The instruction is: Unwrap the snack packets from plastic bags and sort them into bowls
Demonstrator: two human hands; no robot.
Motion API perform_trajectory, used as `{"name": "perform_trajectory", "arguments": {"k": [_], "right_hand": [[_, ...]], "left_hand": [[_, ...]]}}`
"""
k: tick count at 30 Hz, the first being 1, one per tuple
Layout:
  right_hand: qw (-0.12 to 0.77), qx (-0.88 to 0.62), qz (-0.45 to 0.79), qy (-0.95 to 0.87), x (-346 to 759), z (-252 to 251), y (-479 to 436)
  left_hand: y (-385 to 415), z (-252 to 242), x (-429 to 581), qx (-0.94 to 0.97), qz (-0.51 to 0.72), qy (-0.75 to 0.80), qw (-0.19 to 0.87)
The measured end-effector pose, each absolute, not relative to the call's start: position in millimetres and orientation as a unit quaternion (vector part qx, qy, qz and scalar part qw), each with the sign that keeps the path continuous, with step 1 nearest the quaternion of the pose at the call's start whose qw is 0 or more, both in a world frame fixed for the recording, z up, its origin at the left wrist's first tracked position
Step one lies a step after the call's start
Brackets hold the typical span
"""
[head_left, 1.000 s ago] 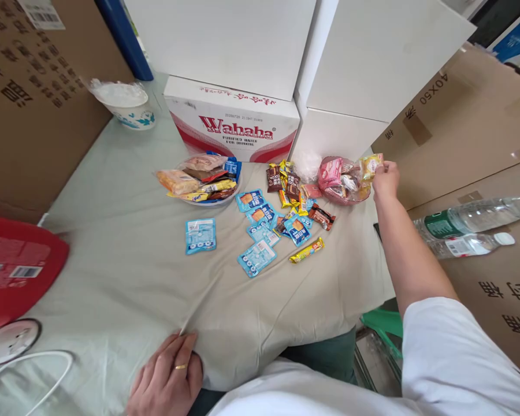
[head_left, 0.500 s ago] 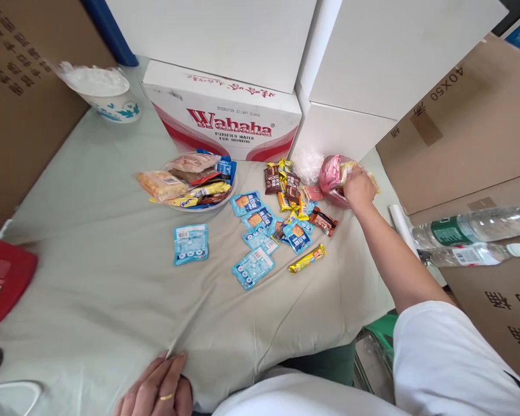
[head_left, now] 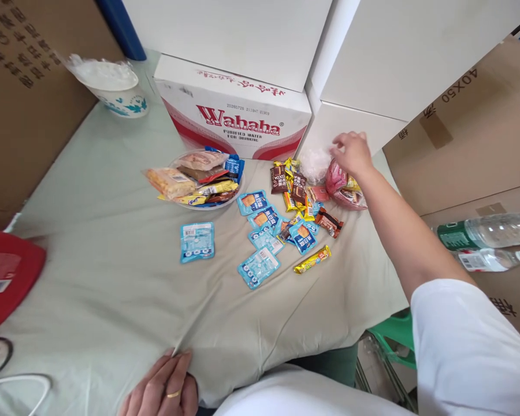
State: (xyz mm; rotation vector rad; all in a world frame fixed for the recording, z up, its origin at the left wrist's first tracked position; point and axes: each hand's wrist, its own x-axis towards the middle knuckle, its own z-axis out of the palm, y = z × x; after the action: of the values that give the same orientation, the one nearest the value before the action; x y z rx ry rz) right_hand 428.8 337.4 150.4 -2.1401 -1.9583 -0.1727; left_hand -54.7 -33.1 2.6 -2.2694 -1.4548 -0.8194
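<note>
My right hand (head_left: 352, 152) is raised over a pink plastic bag (head_left: 338, 184) of snacks at the back right; its fingers are bent and apart, with nothing visible in them. At the front edge, my left hand (head_left: 163, 386), wearing a ring, has its fingers closed on a fold of the pale green tablecloth (head_left: 125, 277). Several blue snack packets (head_left: 259, 267) lie mid-table, one apart to the left. Behind them are brown cocoa packets (head_left: 278, 179), a reddish-brown packet (head_left: 329, 222) and a yellow stick packet (head_left: 312, 260). A clear bowl (head_left: 241, 193) is heaped with mixed snacks.
A Wahaha water carton (head_left: 238, 124) and white boxes (head_left: 364, 52) stand along the back. A paper cup (head_left: 123, 98) lined with plastic is back left. A red object (head_left: 11, 271) lies at the left edge. Plastic bottles (head_left: 487, 231) are at the right beside cardboard.
My right hand has lifted out of the pink bag and moved up and slightly left. The left hand stays at the table's edge. The view has shifted slightly.
</note>
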Motion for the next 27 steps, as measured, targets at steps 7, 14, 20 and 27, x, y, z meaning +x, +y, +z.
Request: {"name": "perform_trajectory", "arguments": {"k": [7, 14, 20, 27], "right_hand": [[0.248, -0.668, 0.023, -0.701, 423.6, 140.6, 376.8], [0.555, -0.620, 0.285, -0.476, 417.7, 175.1, 306.7], [0.594, -0.564, 0.486, -0.304, 380.2, 138.3, 184.9], [0.603, -0.577, 0.421, -0.355, 301.2, 66.9, 50.5]], "left_hand": [[-29.4, 8.2, -50.9, -0.791, -0.302, -0.506, 0.163], [-32.9, 3.4, -56.0, -0.798, -0.316, -0.496, 0.134], [-35.1, 24.8, -64.4, -0.746, -0.413, -0.521, 0.041], [27.2, 77.4, 34.9, -0.386, -0.283, -0.442, -0.758]]}}
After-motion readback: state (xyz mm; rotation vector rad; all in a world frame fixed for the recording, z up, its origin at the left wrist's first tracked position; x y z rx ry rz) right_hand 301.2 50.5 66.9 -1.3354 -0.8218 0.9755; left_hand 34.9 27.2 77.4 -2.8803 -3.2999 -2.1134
